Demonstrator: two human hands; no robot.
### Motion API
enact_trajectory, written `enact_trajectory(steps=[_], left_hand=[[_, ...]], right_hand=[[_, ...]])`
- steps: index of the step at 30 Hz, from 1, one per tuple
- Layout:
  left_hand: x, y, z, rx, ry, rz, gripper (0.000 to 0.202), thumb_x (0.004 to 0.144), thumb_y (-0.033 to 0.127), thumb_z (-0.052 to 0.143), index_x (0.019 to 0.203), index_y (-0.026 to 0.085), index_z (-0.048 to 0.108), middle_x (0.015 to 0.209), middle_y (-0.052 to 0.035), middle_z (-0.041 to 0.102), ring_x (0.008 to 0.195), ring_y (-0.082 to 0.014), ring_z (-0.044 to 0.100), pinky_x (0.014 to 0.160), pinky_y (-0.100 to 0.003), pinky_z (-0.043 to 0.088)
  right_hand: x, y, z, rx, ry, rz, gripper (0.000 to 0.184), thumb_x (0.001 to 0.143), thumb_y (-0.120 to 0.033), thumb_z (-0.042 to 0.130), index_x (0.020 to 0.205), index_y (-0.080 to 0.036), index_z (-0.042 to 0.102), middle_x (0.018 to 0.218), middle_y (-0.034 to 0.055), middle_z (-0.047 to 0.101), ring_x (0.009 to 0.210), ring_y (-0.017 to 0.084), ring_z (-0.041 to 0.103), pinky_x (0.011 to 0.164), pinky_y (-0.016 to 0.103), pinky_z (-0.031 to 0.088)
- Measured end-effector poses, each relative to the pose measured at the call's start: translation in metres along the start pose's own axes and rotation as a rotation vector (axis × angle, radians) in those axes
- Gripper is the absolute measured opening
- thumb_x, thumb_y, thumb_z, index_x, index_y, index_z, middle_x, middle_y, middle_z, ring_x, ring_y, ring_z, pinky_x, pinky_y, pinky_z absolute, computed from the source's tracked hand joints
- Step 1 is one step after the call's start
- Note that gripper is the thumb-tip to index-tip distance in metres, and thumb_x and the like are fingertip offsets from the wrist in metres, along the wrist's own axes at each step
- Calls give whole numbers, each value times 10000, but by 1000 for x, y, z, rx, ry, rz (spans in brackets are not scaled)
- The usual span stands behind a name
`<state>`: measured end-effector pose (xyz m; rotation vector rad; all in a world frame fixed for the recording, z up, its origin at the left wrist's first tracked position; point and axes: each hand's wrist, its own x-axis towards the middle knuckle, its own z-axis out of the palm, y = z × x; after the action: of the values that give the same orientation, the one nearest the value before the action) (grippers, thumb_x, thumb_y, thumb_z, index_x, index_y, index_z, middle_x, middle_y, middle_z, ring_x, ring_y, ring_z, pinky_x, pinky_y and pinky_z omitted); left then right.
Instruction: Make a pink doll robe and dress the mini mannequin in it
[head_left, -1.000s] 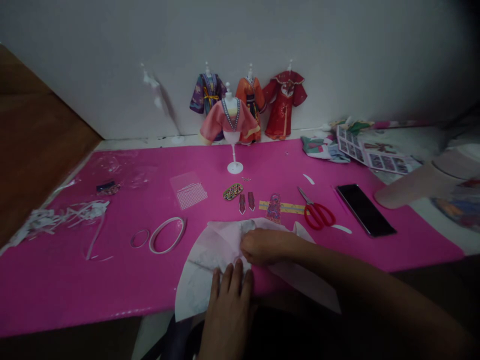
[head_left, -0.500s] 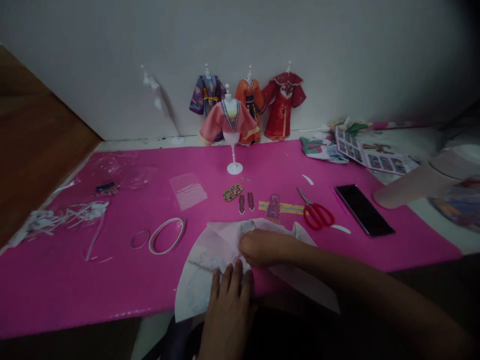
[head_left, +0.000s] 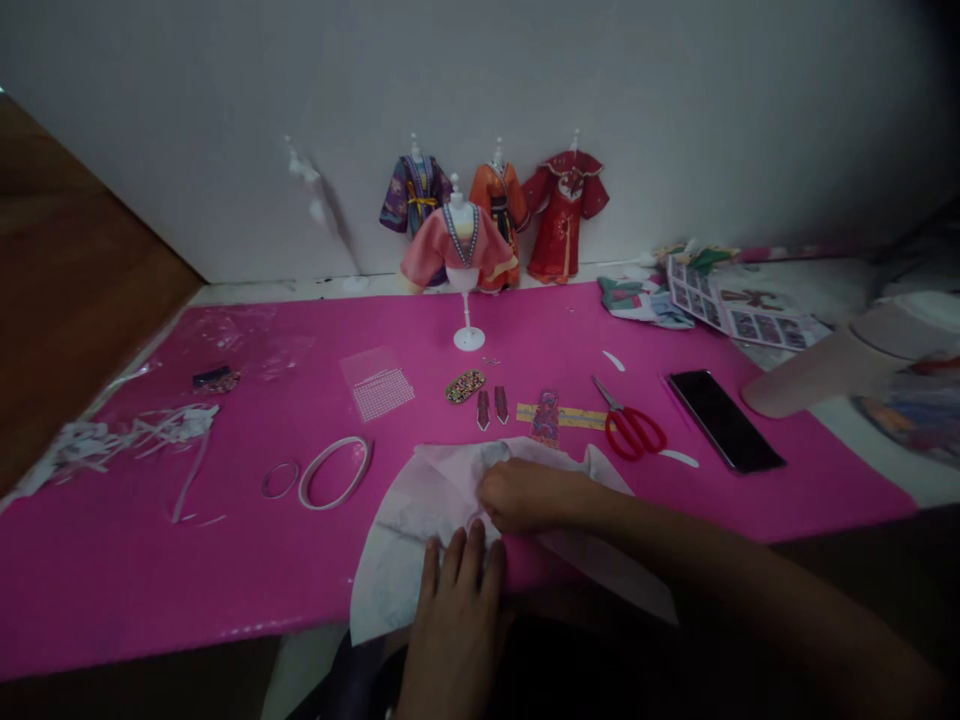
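Observation:
A pale, curved piece of thin fabric (head_left: pixel 397 570) lies at the table's front edge, partly hanging over it, with faint bluish print showing through. My left hand (head_left: pixel 457 610) rests flat on its near part, fingers stretched and slightly apart. Just beyond those fingertips, my right hand (head_left: pixel 521 495) is closed in a fist on the fabric, whose folds gather beside it. Its fingertips are turned away, so what they hold is hidden. Beyond the fabric lie red-handled scissors (head_left: pixel 630 425), a patterned strip (head_left: pixel 546 418) across a yellow band (head_left: pixel 585 415), and two small pointed patterned pieces (head_left: pixel 493 405).
Behind, a doll stand in a pink top (head_left: pixel 459 245) stands before several dressed doll forms. At right are a phone (head_left: pixel 726 420) and a tumbler (head_left: pixel 840 365). White ribbons (head_left: pixel 112 445), rings (head_left: pixel 335 473) and a bead sheet (head_left: pixel 382 393) lie left on the pink cover (head_left: pixel 247 570).
The view has shifted very slightly. Both hands and the fabric look the same as before.

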<state>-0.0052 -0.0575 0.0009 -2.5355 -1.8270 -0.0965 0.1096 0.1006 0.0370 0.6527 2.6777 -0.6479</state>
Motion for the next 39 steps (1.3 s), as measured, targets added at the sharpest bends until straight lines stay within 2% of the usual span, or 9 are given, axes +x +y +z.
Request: enact_trajectory(steps=[3,7,11,14,20,26,30,34,39], left_hand=[[0,0,1,-9,-3,4,440,846,158,608,1285,140,582,1377,-197,601,1241,-374,588,1003,-628,490],[1,-1,0,-23,-21,1,449,853,155,604,1301,145,576,1379,-194,600,1250,-372,581,1009,-627,485],[1,0,-1,-18,-25,-17,451,834,150,613,1285,149,595,1370,-187,610,1245,-370,587,1009,-620,487],[0,0,0,-21,-25,-24,467,823,137,612,1289,150,594,1369,-174,614,1239,-364,593,1008,-618,490],[0,-1,0,-21,-68,-27,499,819,126,606,1316,154,573,1400,-175,587,1273,-360,564,1035,-617,463],[-2,-1,0,-19,-61,-25,484,857,148,584,1338,179,551,1408,-159,583,1293,-347,545,1049,-609,453],[-3,-1,1,-33,-30,-34,457,869,203,597,1324,186,560,1384,-156,605,1247,-343,582,1023,-623,469],[-3,-4,2,-69,4,-48,460,866,259,624,1319,206,560,1388,-140,606,1218,-352,601,1001,-655,474],[-6,-9,3,-99,0,-35,497,872,233,605,1361,211,516,1413,-128,586,1251,-347,577,1019,-681,449]], right_hand=[[-2,3,2,57,37,15,175,826,-96,570,907,-76,724,885,162,748,808,236,679,657,293,428],[-5,11,9,150,114,8,165,811,-106,592,936,-130,698,900,84,739,830,189,650,695,261,413],[-4,17,16,230,147,-9,137,824,-117,579,877,-169,695,849,31,723,779,150,627,694,240,405],[-2,19,22,265,157,-4,80,787,-171,659,860,-168,690,846,32,711,776,158,615,686,248,402],[3,21,30,312,178,24,129,709,-189,752,810,-169,674,811,21,693,776,172,603,685,259,393],[2,22,27,406,205,40,78,739,-152,720,795,-167,669,721,-8,659,676,133,572,603,225,367],[1,23,26,469,219,34,91,721,-119,724,776,-167,669,691,-26,637,655,126,562,609,224,371],[-5,29,25,562,231,-5,55,784,-141,679,826,-175,668,673,-50,625,640,112,577,618,208,400],[-13,31,27,629,323,-3,90,772,-89,618,807,-169,638,711,-35,633,657,117,580,619,208,417]])
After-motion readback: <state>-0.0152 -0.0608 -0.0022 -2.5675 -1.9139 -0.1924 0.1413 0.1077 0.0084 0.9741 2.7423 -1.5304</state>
